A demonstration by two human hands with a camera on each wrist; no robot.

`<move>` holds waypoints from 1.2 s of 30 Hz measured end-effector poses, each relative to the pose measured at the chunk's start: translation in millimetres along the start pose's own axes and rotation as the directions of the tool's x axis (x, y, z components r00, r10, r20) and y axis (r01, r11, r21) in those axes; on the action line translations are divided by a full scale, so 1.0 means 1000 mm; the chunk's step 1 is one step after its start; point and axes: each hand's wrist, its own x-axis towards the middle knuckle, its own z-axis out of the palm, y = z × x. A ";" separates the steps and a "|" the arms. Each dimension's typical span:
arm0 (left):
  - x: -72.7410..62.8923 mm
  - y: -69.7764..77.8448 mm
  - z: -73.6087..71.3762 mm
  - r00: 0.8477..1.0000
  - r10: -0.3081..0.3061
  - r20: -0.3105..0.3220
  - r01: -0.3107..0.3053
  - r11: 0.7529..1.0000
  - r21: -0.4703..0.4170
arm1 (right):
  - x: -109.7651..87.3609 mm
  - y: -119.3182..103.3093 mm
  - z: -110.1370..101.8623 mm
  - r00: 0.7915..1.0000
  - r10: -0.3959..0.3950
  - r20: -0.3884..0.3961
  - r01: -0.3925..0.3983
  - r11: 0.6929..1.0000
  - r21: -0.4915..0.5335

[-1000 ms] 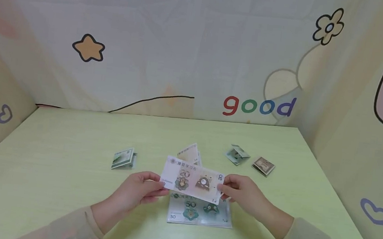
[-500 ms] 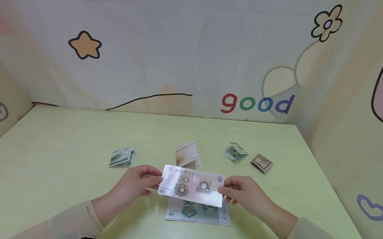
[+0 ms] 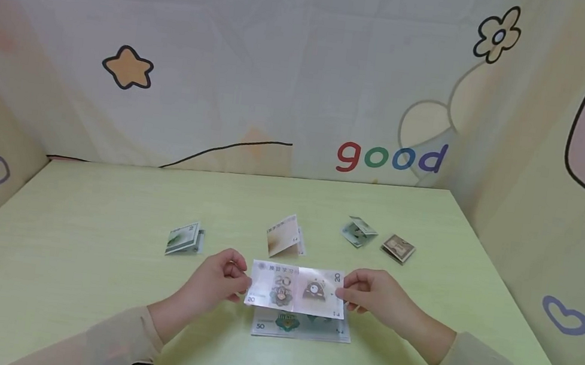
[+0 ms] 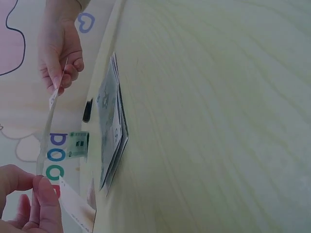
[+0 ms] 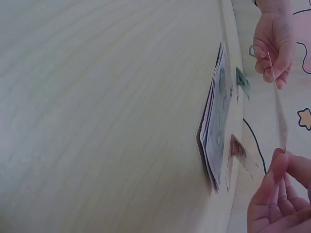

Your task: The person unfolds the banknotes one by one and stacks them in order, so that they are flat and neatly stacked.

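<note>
A pale pinkish toy 20 banknote [image 3: 296,289] is stretched flat between my two hands, above a stack of notes. My left hand [image 3: 216,279] pinches its left edge between thumb and fingers; my right hand [image 3: 374,294] pinches its right edge. Both wrist views show the note [image 4: 47,126] nearly edge-on, off the table. Beneath it lies the stack of banknotes [image 3: 303,328], a green 50 on top, its upper part hidden by the held note. In the right wrist view the stack [image 5: 218,121] shows several layers, slightly spread at the edges.
Behind the held note stands a folded brownish note [image 3: 284,237]. A folded green note [image 3: 184,239] is at the left. Further right are a folded green note [image 3: 359,232] and a folded brown note [image 3: 398,249]. Printed cloth walls [image 3: 218,77] border the pale table [image 3: 81,279].
The 20 note has levelled from a tilt and come slightly down toward me, with both hands still holding it. More of the folded brownish note behind it now shows.
</note>
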 end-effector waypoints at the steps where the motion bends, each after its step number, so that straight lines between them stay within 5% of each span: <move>1: 0.000 0.000 0.001 1.000 0.004 0.005 -0.004 1.000 0.006 | 0.000 0.001 0.000 1.000 -0.002 0.002 0.002 1.000 -0.003; 8: 0.001 -0.001 0.004 0.997 0.053 0.064 -0.056 0.998 0.038 | -0.003 0.005 -0.003 0.999 -0.016 0.032 0.017 0.999 -0.028; 17: 0.000 -0.001 0.009 0.985 0.102 0.138 -0.131 0.966 0.222 | -0.003 0.009 -0.005 0.994 -0.057 0.095 0.065 0.994 -0.083; 25: 0.001 -0.003 0.015 0.953 0.168 0.253 -0.255 0.896 0.364 | 0.003 0.013 -0.005 0.986 -0.108 0.124 0.134 0.965 -0.225; 30: 0.000 -0.003 0.018 0.936 0.177 0.304 -0.308 0.829 0.466 | 0.006 0.016 -0.001 0.984 -0.125 0.130 0.159 0.940 -0.302; 36: -0.001 -0.002 0.022 0.935 0.149 0.321 -0.313 0.771 0.554 | 0.010 0.014 0.004 0.986 -0.099 0.131 0.143 0.910 -0.389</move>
